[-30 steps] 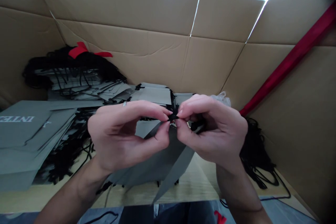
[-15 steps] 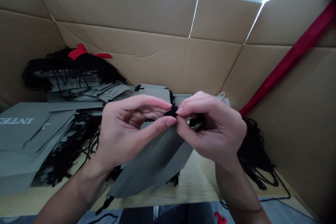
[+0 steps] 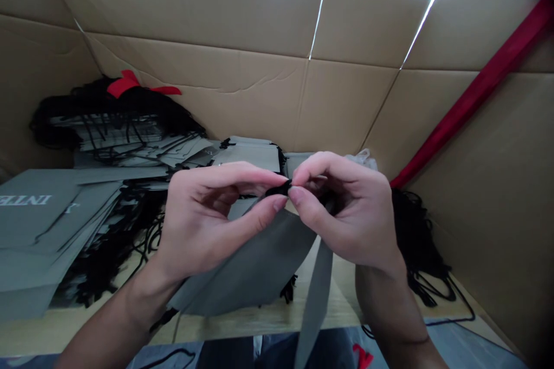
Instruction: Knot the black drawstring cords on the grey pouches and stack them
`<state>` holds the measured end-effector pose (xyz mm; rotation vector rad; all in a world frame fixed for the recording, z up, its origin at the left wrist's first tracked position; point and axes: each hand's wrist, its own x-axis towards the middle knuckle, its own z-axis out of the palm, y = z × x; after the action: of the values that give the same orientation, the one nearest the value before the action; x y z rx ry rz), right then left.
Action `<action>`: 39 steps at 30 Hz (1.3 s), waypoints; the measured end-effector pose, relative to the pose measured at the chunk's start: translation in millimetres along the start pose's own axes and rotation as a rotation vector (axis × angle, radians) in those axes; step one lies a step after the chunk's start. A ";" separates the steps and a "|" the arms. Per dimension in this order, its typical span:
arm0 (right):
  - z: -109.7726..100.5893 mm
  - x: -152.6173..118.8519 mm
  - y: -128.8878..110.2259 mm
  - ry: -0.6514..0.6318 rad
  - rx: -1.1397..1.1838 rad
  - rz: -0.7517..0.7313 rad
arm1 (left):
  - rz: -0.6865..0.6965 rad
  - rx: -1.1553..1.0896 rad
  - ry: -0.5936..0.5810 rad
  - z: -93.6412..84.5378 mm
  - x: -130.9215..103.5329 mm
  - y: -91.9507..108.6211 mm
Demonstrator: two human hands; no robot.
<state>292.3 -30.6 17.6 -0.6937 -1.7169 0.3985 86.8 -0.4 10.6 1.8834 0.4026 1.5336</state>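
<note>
My left hand [image 3: 212, 216] and my right hand [image 3: 346, 207] meet fingertip to fingertip at the centre of the view. Between the thumbs and forefingers they pinch a short piece of black cord [image 3: 280, 188]. A flat grey paper bag [image 3: 255, 268] hangs below the fingers, with one grey panel dangling down toward my lap. The cord sits at the bag's top edge. How it is fastened there is hidden by my fingers.
Stacks of flat grey bags [image 3: 47, 225] with black cord handles lie at the left, topped at the back by a red ribbon [image 3: 125, 83]. Loose black cords [image 3: 415, 242] pile at the right. Cardboard walls [image 3: 259, 81] enclose the wooden table [image 3: 268, 317]. A red strip [image 3: 471, 92] leans at right.
My hands have stayed together on the cord, my fingers shifting their pinch. The grey bag has swung and turned below them, one panel now hanging lower.
</note>
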 end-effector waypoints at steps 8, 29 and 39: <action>1.4 -0.7 -3.6 0.015 -0.064 0.012 | 0.077 0.071 -0.014 -0.8 -1.2 -2.4; 5.5 -2.5 -0.3 0.109 -0.075 -0.022 | -0.034 0.014 0.036 0.5 2.7 3.8; -3.6 -3.1 2.9 0.016 0.002 0.017 | -0.057 0.027 -0.025 -4.9 1.1 5.1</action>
<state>296.9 -30.7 14.5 -0.7085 -1.6965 0.4056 81.6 -2.0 15.3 1.8941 0.4640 1.4725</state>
